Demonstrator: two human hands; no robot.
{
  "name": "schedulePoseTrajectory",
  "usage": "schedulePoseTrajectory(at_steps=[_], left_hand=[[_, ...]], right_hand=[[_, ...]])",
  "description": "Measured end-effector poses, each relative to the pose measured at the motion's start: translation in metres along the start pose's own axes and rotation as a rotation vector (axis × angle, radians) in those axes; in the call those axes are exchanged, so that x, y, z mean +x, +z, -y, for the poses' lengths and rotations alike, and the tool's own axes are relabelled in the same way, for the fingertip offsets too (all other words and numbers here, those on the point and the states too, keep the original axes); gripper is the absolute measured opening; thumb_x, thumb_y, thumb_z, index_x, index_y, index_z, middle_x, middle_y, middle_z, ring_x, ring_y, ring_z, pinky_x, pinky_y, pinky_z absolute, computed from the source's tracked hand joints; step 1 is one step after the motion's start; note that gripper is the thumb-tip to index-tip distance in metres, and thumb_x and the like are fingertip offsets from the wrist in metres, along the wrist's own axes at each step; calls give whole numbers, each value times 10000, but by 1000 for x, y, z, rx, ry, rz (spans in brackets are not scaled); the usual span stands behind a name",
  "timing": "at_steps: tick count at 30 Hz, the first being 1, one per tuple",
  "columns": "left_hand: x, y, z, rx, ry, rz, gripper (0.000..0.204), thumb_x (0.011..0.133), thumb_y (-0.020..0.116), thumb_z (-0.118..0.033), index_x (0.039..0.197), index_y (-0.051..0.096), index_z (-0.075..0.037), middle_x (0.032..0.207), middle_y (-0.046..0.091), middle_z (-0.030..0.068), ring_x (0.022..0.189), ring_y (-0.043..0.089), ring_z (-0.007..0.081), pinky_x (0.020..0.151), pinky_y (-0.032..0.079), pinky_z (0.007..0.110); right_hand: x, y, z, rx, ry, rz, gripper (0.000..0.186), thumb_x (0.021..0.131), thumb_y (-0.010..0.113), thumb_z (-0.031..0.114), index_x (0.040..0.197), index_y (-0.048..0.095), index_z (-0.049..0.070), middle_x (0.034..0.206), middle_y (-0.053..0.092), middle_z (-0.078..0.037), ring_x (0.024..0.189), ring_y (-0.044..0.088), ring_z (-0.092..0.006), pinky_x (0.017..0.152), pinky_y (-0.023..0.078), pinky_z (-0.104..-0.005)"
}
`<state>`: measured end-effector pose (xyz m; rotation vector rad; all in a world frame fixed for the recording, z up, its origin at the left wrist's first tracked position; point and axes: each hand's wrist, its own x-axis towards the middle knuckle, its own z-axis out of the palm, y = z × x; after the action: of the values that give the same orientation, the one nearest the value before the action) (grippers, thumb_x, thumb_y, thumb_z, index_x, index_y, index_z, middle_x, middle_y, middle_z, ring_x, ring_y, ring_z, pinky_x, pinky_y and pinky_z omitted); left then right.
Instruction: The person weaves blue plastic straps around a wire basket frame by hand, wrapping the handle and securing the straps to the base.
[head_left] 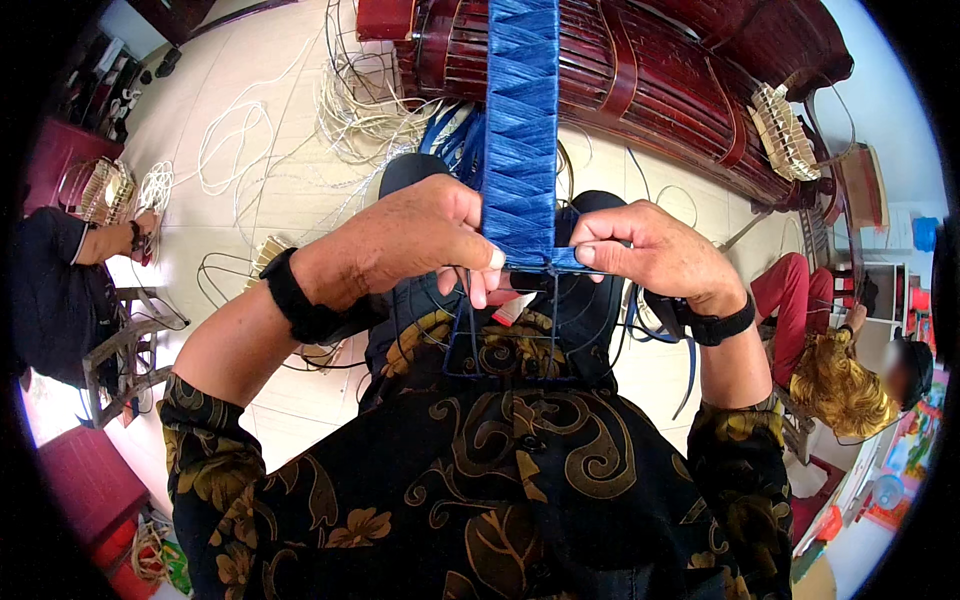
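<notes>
A long blue band (pixel 522 130) of strips wrapped in a zigzag runs from the top of the view to between my hands. At its near end a dark wire frame (pixel 555 330) reaches over my lap. My left hand (pixel 405 235) is closed at the band's left edge, thumb on the wrapping, fingers curled under by the wire. On the other side, my right hand (pixel 655 252) pinches a flat blue strip (pixel 566 257) between thumb and fingers, drawn out sideways from the band. The undersides of both grips are hidden.
A dark red slatted wooden bench (pixel 650 85) stands ahead, with a pale woven piece (pixel 783 130) at its right. Tangled white cords (pixel 365 110) lie on the tiled floor. Seated people are at left (pixel 60 280) and right (pixel 835 385). Loose blue strips (pixel 455 135) lie beyond my knees.
</notes>
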<state>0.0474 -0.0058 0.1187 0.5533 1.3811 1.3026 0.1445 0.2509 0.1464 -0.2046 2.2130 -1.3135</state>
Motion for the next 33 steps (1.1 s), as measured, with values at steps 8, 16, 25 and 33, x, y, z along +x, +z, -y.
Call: schedulePoseTrajectory(at_steps=[8,16,25,33], left_hand=[[4,3,3,63,-15,-34,162,850,668,-150,874,697,7,799,720,85,642,696,139,547,473,214],[-1,5,3,-42,73,23,157,919,619,-90,947,681,51,838,693,79,706,664,132,659,549,257],[-1,4,7,-31,83,-20,151,912,644,-116,853,652,23,780,700,84,633,648,114,566,478,223],[-2,1,10,49,98,-60,223,881,678,-130,698,565,-76,685,689,67,665,681,74,476,349,193]], right_hand=[[-4,-4,8,-194,-117,-45,237,929,670,218,836,658,1,694,593,-60,673,547,-172,637,432,-315],[-14,9,12,-428,-344,-253,281,896,680,247,735,587,36,647,514,-77,642,513,-271,683,389,-379],[-28,26,25,-806,-375,-462,154,785,745,160,735,611,102,692,539,-38,694,539,-255,689,398,-369],[-35,45,28,-758,-454,-595,160,755,783,153,775,656,56,677,538,-51,656,516,-242,646,394,-367]])
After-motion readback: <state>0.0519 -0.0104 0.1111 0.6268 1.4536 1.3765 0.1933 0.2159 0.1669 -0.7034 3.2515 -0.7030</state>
